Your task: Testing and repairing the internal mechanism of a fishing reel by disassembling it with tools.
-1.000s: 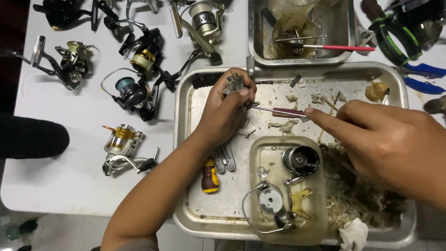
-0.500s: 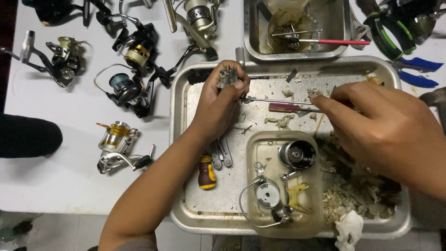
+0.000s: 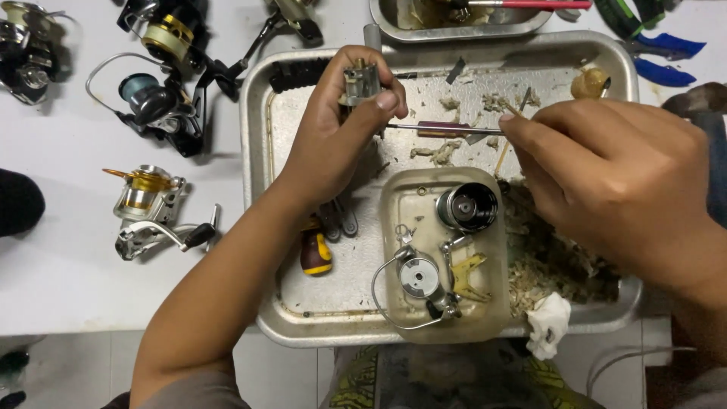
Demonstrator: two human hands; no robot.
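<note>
Your left hand (image 3: pixel 333 136) is clamped around a small metal reel part (image 3: pixel 359 82), thumb pressed along its side, held up over the far end of a big steel tray (image 3: pixel 261 159). Your right hand (image 3: pixel 613 182) pinches closed on the handle end of a thin screwdriver (image 3: pixel 443 129) with a maroon grip; its shaft runs leftward to the part.

The work looks midway: one reel lies stripped in pieces, and nothing appears reassembled yet.

Just below your hands, a smaller dish (image 3: pixel 401 204) sits inside the tray. It holds one dark spool (image 3: pixel 467 207), one round rotor with its wire bail (image 3: pixel 419 276) and a yellowish piece. One yellow-handled tool (image 3: pixel 315 254) lies under your left wrist. Dirty grease scraps and a crumpled tissue (image 3: pixel 547 324) fill the tray's right side.

On the white table (image 3: pixel 68 288) to the left, four whole spinning reels wait, one of them gold and silver (image 3: pixel 148 208). A second steel tray (image 3: pixel 454 26) sits at the top edge.
</note>
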